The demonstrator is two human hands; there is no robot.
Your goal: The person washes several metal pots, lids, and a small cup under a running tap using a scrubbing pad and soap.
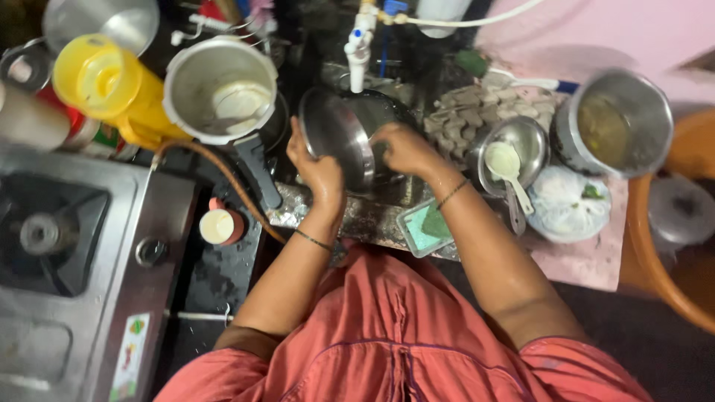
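A steel plate [339,138] is held on edge over the sink [372,201], just below the white tap [359,46]. The left hand [316,167] is wrapped around its near rim, fingers curled onto the edge in a firm grasp. The right hand [402,149] is pressed against the plate's far face, fingers bent; whether a scrubber is pinched under them cannot be told.

A slip is judged the likeliest trouble: the plate looks wet, it is gripped by the rim alone, and a hard push from the right fingers could twist it loose into the sink. Just beyond the left fingers a pot handle [257,167] juts out and could be knocked by the wrist. Near the right fingers a small bowl [514,149] with a spoon [506,167] could be bumped.

Both forearms are angled inward, elbows out, wrists bent down.
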